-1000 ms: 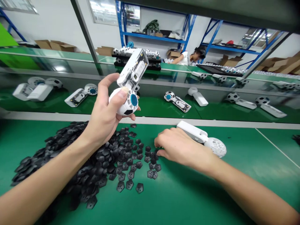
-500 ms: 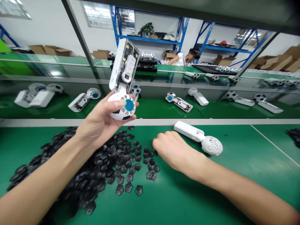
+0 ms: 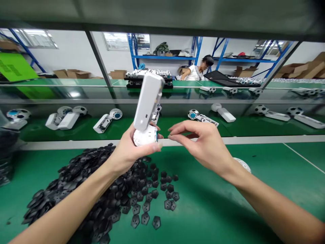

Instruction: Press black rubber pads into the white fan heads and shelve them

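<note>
My left hand (image 3: 127, 145) is closed around the round head of a white device with a football-style head and a long rectangular body (image 3: 148, 101). The body points upward with its plain white back toward me, and a blue disc edge shows at the head's right side. My right hand (image 3: 203, 140) is just right of that head, apart from it, thumb and fingertips pinched together. Whatever the pinch may hold is too small or hidden to make out. Below my left hand lies a heap of black pentagon pieces (image 3: 101, 186), with several strewn singly to its right.
Another white device, its latticed head (image 3: 242, 164) partly showing, lies behind my right forearm. Across a pale rail (image 3: 254, 139), several similar devices rest on a green strip, one white device (image 3: 225, 114) among them. Farther back, a person (image 3: 196, 72) sits near a black tray (image 3: 222, 79).
My left hand has turned the device so its back faces me and moved it slightly right. My right hand has risen from the table beside the black pieces to near the device's head.
</note>
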